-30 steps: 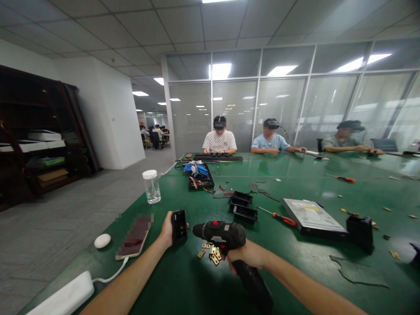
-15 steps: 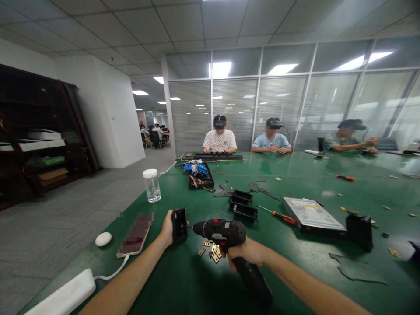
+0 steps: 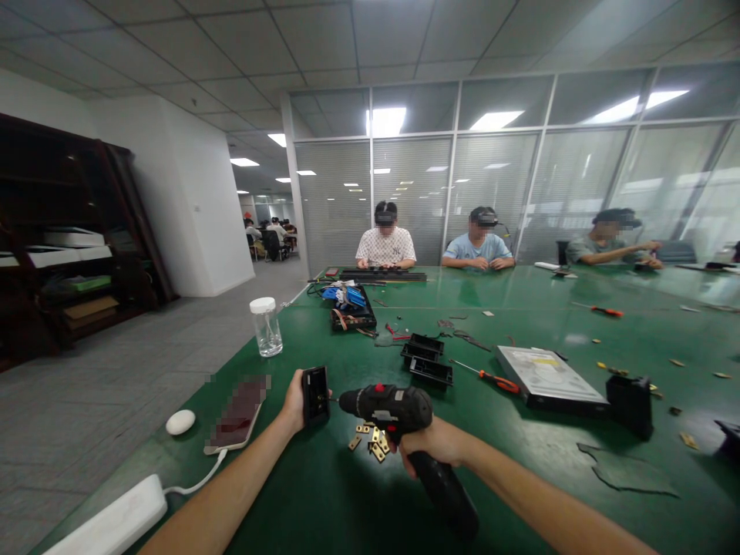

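Low in the middle of the frame, the left hand (image 3: 294, 402) grips a small black part (image 3: 315, 395) upright on the green table (image 3: 324, 493), fingers wrapped around its far edge. The right hand (image 3: 432, 445) is closed around the handle of a black cordless drill (image 3: 398, 420), whose nose points left at the part, nearly touching it. Small brass pieces (image 3: 370, 442) lie on the table just below the drill, and a phone (image 3: 238, 415) rests left of the left hand.

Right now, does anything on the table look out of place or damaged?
Yes. Small brass pieces lie scattered loose under the drill, and a torn dark scrap lies flat on the green table at the right.
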A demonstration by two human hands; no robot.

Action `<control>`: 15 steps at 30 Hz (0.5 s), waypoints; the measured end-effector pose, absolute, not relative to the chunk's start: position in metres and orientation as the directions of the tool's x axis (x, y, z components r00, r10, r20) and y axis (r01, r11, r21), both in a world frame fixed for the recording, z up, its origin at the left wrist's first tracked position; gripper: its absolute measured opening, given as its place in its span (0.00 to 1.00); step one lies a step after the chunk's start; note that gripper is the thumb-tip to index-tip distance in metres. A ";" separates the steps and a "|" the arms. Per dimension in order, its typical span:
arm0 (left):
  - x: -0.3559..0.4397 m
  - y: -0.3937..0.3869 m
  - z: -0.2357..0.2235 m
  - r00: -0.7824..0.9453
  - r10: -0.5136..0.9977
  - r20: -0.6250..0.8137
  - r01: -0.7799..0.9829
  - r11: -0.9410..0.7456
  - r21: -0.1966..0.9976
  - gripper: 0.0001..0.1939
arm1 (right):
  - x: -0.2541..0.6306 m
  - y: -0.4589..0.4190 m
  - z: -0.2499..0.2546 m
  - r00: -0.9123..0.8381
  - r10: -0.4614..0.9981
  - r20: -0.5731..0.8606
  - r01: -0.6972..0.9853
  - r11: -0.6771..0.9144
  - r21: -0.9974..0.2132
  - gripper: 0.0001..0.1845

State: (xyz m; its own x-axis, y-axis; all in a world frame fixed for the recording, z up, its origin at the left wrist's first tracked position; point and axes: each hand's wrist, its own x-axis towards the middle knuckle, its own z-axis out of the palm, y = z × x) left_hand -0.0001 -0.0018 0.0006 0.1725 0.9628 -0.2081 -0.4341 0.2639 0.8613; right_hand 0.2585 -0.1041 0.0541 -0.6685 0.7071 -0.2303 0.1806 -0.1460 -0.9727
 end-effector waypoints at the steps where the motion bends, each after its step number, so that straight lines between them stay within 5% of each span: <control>1: 0.000 -0.002 0.000 0.170 0.963 -0.210 -0.435 0.265 0.861 0.22 | 0.258 -0.104 0.054 -0.670 0.706 -0.229 0.185 -0.140 -0.973 0.11; 15: 0.001 -0.003 0.003 0.154 0.959 -0.240 -0.434 0.283 0.855 0.22 | 0.257 -0.106 0.055 -0.658 0.721 -0.219 0.227 -0.087 -0.970 0.09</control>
